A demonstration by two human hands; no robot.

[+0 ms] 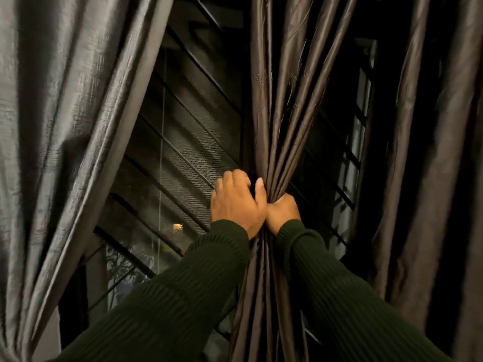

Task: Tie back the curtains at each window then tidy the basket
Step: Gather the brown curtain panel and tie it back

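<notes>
A dark brown satin curtain [285, 105] hangs in the middle of the view, bunched into a narrow bundle of folds. My left hand [236, 205] wraps the bundle from the left, thumb pressed against the fabric. My right hand [283, 212] grips the same bundle from the right, its fingers hidden behind the cloth. Both arms wear dark green ribbed sleeves. A lighter grey curtain [65, 126] hangs at the left, drawn aside. I see no tie-back or basket.
Behind the curtains is a window [183, 142] with black bars and a mesh screen, dark outside with one small light. Another dark curtain panel [431, 165] hangs at the right, with a second barred pane [358, 142] beside it.
</notes>
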